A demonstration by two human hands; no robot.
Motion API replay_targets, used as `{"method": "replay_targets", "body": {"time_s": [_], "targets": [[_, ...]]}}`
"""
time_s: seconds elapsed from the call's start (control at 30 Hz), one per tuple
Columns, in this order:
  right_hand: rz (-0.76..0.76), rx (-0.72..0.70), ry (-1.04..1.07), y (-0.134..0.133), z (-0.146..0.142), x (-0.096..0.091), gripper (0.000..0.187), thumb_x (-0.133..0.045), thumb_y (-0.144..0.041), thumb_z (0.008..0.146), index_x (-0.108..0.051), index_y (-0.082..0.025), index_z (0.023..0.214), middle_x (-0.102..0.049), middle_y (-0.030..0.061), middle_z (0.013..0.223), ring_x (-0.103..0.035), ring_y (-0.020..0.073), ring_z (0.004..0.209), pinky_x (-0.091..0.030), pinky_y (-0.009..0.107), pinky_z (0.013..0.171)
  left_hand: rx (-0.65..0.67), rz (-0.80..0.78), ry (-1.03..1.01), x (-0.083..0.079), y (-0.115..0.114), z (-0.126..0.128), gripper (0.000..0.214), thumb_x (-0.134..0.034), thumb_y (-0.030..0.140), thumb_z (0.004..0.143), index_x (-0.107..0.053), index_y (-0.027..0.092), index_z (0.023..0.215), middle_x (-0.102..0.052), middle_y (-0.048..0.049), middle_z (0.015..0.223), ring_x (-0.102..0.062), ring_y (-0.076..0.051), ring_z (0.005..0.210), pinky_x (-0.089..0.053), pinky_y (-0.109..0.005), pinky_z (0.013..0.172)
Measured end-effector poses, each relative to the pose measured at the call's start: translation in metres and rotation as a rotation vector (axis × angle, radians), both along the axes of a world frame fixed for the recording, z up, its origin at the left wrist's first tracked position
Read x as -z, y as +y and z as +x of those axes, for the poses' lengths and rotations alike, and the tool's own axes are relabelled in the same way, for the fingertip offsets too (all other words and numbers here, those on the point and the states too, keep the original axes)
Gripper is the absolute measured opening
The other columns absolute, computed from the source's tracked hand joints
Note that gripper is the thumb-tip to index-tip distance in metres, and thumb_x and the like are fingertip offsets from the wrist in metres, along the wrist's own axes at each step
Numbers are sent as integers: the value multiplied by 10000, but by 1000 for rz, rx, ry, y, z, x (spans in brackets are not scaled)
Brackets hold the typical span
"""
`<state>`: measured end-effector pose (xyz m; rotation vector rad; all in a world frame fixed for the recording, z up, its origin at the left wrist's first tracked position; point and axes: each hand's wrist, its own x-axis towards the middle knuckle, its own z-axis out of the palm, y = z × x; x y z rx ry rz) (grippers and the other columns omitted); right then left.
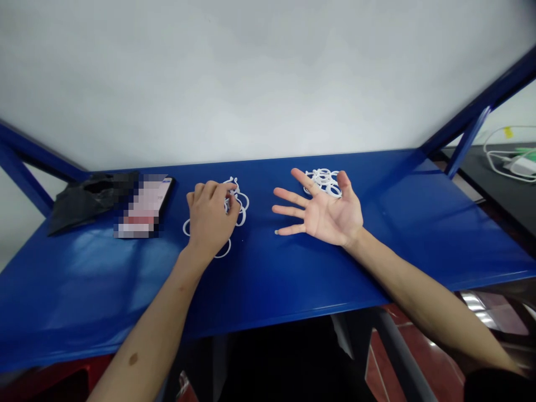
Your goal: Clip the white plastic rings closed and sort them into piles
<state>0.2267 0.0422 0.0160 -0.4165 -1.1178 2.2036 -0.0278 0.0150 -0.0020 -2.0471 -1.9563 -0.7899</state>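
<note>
My left hand (210,219) rests knuckles-up on a loose pile of large white plastic rings (240,201) on the blue shelf (293,279). Its fingers are curled over the rings and pinch at them. My right hand (324,212) is held palm-up just above the shelf, fingers spread, nothing in it. Right behind its fingers lies a tighter heap of smaller white rings (324,180). About a hand's width separates the two hands.
A phone (144,212) and a black bag (90,198) lie at the shelf's left rear. Blue frame struts (469,137) rise at both ends. A white wall stands behind. White cables and a charger (517,162) lie on a dark surface at far right.
</note>
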Motion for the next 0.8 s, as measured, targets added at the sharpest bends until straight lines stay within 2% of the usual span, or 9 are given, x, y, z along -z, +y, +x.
{"method": "replay_targets", "body": {"time_s": [0.2,0.3,0.4,0.6,0.73,0.8], "targets": [[167,60,-219,1,-1,0,874,-67,-863,843,-153,-392,1574,-472,108,1528,-577,338,1260,-514,597,897,9,11,-27,-3,-1,2,231,-497,211,929,-656,236,1095,-654,-78,989,-564,-287,1009,-398,-434,873],[184,79,-230,1,0,0,872,-100,-866,844,-175,-391,1572,-512,113,1492,-593,337,1234,-516,593,888,52,-11,-41,0,-1,4,210,-503,215,933,-649,233,1083,-669,-67,982,-573,-283,1017,-403,-430,884],[138,87,-181,2,0,2,871,-152,-868,846,-227,-381,1564,-547,117,1454,-596,344,1228,-510,605,895,110,-24,-60,4,-1,4,192,-509,240,943,-638,239,1085,-686,-49,969,-581,-275,1013,-402,-429,901],[208,102,-174,2,0,3,701,-334,-724,931,-316,-360,1529,-583,113,1419,-597,337,1226,-508,605,896,163,-17,-135,9,1,4,153,-549,243,917,-636,220,1041,-706,-39,920,-598,-252,956,-429,-417,910],[272,110,-235,3,1,4,731,-248,-754,931,-299,-353,1540,-590,98,1418,-615,315,1211,-536,561,890,180,-38,-236,7,0,7,133,-574,231,892,-637,213,1008,-701,-32,898,-616,-225,918,-468,-390,896],[333,155,-281,4,1,7,745,-207,-756,935,-384,-310,1505,-625,106,1367,-638,299,1172,-550,524,896,179,-65,-286,6,-1,10,122,-590,234,882,-638,215,993,-700,-25,904,-626,-208,887,-486,-377,878]]}}
